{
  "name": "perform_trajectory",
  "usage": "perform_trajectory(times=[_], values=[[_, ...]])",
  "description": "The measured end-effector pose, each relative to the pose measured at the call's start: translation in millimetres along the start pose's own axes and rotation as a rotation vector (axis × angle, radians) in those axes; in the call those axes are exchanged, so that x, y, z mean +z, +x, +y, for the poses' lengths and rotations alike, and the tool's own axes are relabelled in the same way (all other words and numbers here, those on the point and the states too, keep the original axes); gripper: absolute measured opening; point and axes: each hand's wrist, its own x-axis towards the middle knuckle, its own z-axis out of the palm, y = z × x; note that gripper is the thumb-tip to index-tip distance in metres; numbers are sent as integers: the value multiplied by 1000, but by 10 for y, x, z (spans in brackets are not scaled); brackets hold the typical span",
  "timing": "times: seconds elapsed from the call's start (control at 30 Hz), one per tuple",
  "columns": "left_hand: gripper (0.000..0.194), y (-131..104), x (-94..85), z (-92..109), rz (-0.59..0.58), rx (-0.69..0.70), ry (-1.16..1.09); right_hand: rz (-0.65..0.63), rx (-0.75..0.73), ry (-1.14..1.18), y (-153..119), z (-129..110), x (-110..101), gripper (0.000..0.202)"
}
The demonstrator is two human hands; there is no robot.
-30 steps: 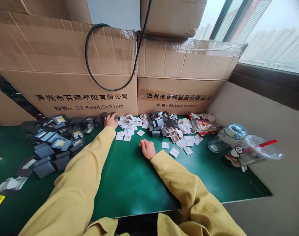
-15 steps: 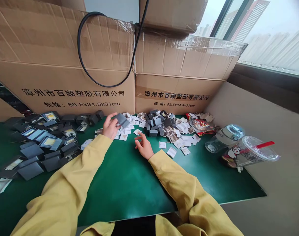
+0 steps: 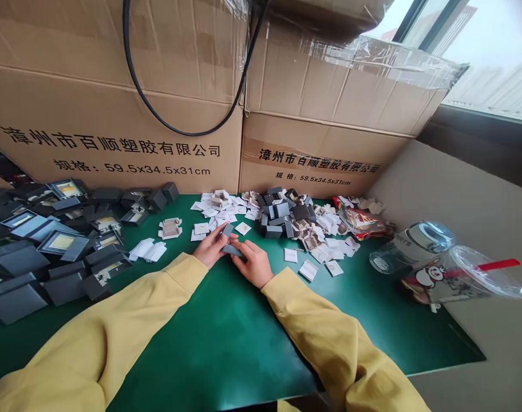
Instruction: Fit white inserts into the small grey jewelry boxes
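Both hands meet over the middle of the green table around a small dark grey box [image 3: 232,250]. My left hand [image 3: 210,247] is closed on its left side, with one panel standing up between thumb and fingers. From the right, my right hand [image 3: 254,263] grips the lower panel of the same box. Whether the box is fully open, and what is inside it, I cannot see. Just beyond the hands lie white cards [image 3: 220,207] in a loose pile, and a single square card [image 3: 242,228] rests close to my right fingers.
Open dark boxes [image 3: 23,258] crowd the left side. Small closed grey boxes [image 3: 278,212] are heaped at the back, beside folded card inserts [image 3: 323,229]. On the right stand a clear jar [image 3: 415,246] and a plastic cup [image 3: 454,277]. Cardboard cartons [image 3: 158,114] wall off the back.
My left hand has brought the grey box nearer and to the right. My right hand, empty before, now holds it too, and the box has been partly unfolded. The view has tipped down.
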Motion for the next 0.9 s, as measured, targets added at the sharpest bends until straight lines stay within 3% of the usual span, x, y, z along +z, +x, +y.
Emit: perform_trajectory(times=[0.13, 0.3, 0.47, 0.57, 0.7, 0.77, 0.9], values=[[64, -25, -21, 0, 43, -9, -34, -40, -43, 56, 1, -44, -25, 32], [51, -25, -171, 97, 125, -12, -72, 24, 51, 101, -1, -48, -53, 33], [41, -30, -239, 198, 174, -70, -136, 33, -75, -292, 229, 123, -48, 23], [40, -27, -230, 205, 133, -134, -187, -1, -26, -570, 554, 225, -36, 22], [40, -30, -264, 171, 75, -146, -232, -136, 217, -759, 971, 328, 15, 22], [40, -30, -296, 156, 27, -137, -261, -186, 287, -804, 1080, 371, 38, 23], [38, -25, -321, 170, -68, -142, -318, -205, 282, -823, 1093, 422, 56, 24]])
